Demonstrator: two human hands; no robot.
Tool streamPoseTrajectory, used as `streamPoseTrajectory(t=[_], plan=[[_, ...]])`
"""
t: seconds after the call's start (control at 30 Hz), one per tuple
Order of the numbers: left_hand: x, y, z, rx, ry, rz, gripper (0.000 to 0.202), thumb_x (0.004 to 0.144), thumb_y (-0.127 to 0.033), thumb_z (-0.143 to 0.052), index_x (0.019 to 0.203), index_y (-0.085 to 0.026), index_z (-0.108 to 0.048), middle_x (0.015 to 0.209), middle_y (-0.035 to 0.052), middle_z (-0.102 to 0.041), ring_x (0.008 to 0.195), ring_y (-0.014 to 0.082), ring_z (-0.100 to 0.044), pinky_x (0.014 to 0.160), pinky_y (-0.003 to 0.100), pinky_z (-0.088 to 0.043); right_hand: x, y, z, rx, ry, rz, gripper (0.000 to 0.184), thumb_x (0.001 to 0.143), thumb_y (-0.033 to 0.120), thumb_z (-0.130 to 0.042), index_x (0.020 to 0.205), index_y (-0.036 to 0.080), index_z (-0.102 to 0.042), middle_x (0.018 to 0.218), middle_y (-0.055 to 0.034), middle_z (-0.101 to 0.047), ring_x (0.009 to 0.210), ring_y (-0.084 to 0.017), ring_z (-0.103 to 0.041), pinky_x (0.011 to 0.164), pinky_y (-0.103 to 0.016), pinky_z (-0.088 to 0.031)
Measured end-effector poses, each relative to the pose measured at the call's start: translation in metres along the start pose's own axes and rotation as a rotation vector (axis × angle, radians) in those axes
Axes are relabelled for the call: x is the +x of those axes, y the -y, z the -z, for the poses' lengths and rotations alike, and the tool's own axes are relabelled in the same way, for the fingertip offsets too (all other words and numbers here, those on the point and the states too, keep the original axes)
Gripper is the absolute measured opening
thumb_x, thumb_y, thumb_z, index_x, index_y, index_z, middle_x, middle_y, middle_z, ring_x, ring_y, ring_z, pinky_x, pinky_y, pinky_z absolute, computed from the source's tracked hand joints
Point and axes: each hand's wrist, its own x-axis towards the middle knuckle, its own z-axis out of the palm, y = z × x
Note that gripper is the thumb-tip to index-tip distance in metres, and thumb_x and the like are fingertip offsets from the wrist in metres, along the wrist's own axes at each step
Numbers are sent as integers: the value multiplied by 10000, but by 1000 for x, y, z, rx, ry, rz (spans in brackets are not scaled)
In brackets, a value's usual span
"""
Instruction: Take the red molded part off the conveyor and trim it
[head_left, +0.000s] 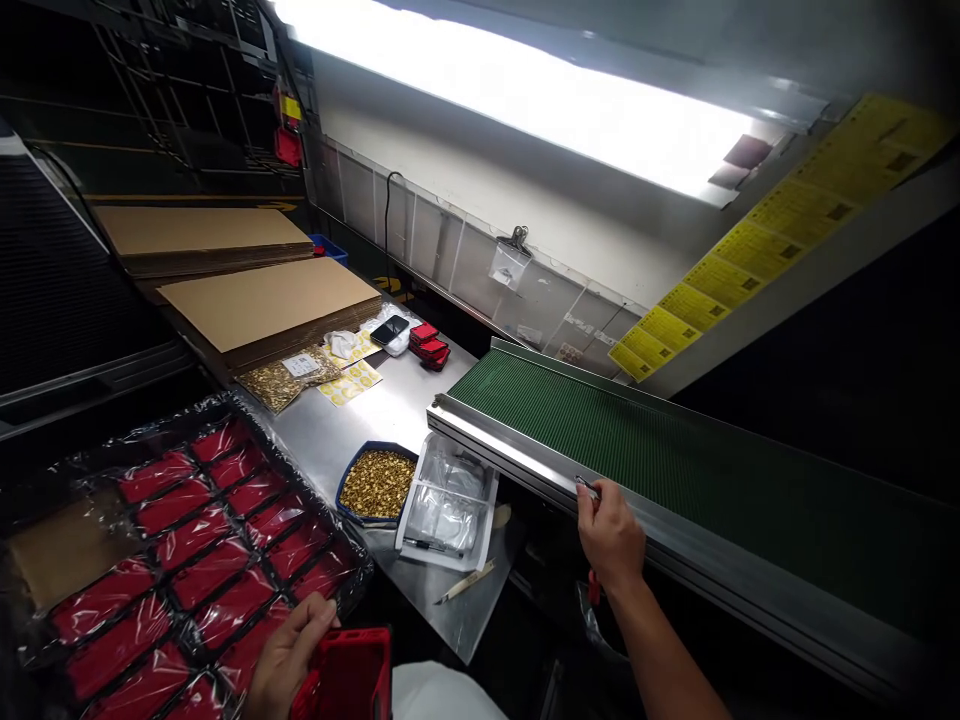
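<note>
At the bottom of the head view my left hand (pixel 289 655) is closed on a red phone case (pixel 349 672) with a dark rim, partly cut off by the frame edge. My right hand (pixel 613 535) is raised beside the metal side rail of the conveyor, its fingers pinched around a thin dark pen-like tool (pixel 588 487); most of that tool is hidden. To the left, a black tray lined with clear plastic (pixel 358 570) holds rows of red cases (pixel 196 575). A blue bowl of small gold-coloured metal parts (pixel 377 482) stands between my hands, farther back.
A white tray with clear plastic bags (pixel 450 505) adjoins the bowl. Near the table's corner lies a craft knife (pixel 465 582). The green conveyor belt (pixel 570 420) runs to the right. Farther back are a phone (pixel 390 330), stacked red cases (pixel 429 348) and cardboard sheets (pixel 270 300).
</note>
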Motion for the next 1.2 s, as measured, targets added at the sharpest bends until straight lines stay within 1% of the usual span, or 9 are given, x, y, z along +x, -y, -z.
streamPoseTrajectory(t=[0.07,0.13,0.23,0.33,0.47,0.53,0.63,0.87,1.2], plan=[[2,6,-7,-185,107,146,342,704,-506,-755,767,-175,-694,767,26,-709,788,201,-644,714,242,-506,-12,14,-3,206,7,-58,403,920,554,-422,1016,183,-548,873,-81,-659,753,-235,-623,625,-328,-433],[-1,5,-16,-384,292,354,493,752,-581,-668,987,-151,-714,1024,117,-732,1031,302,-647,900,383,-502,-28,33,-12,457,168,-128,438,891,604,-436,946,194,-579,781,-43,-635,687,-203,-597,601,-309,-445],[-7,-5,-28,-554,564,565,752,827,-746,-416,1200,-125,-618,1050,188,-711,924,356,-683,875,526,-485,-55,65,-31,747,630,-389,536,831,696,-436,789,182,-583,548,42,-451,462,-124,-406,431,-237,-290],[-6,-18,-35,-601,507,517,800,829,-769,-375,1245,-112,-564,934,149,-718,841,311,-693,856,479,-490,-78,100,-35,893,909,-544,519,820,685,-467,757,176,-549,537,73,-349,437,-76,-266,418,-208,-168],[-1,-33,-42,-545,304,399,793,830,-763,-387,1259,-115,-546,929,133,-703,818,264,-678,806,396,-502,-90,144,-6,893,903,-109,346,895,535,-487,844,201,-561,673,27,-485,588,-115,-429,520,-239,-355],[-2,-39,-47,-522,270,361,758,847,-741,-392,1250,-119,-548,945,134,-695,861,269,-671,832,402,-500,-93,163,10,802,881,138,260,916,459,-495,926,216,-588,740,8,-562,657,-136,-502,591,-261,-407],[-9,-47,-51,-494,234,318,705,868,-710,-401,1231,-125,-554,1013,146,-689,958,292,-660,890,416,-490,-96,185,17,680,853,352,202,921,380,-501,995,224,-607,844,-22,-641,745,-163,-582,664,-293,-451],[-18,-52,-50,-459,260,281,682,888,-696,-367,1202,-126,-572,1034,141,-695,1002,277,-654,947,385,-471,-100,198,9,605,853,531,184,949,317,-451,1017,242,-604,927,-40,-642,841,-184,-608,737,-334,-478],[-22,-54,-53,-407,253,292,700,873,-715,-373,1206,-134,-578,1028,135,-697,981,251,-660,866,323,-486,-101,197,12,572,817,582,170,945,310,-460,965,225,-607,867,-37,-637,783,-178,-602,681,-317,-464]])
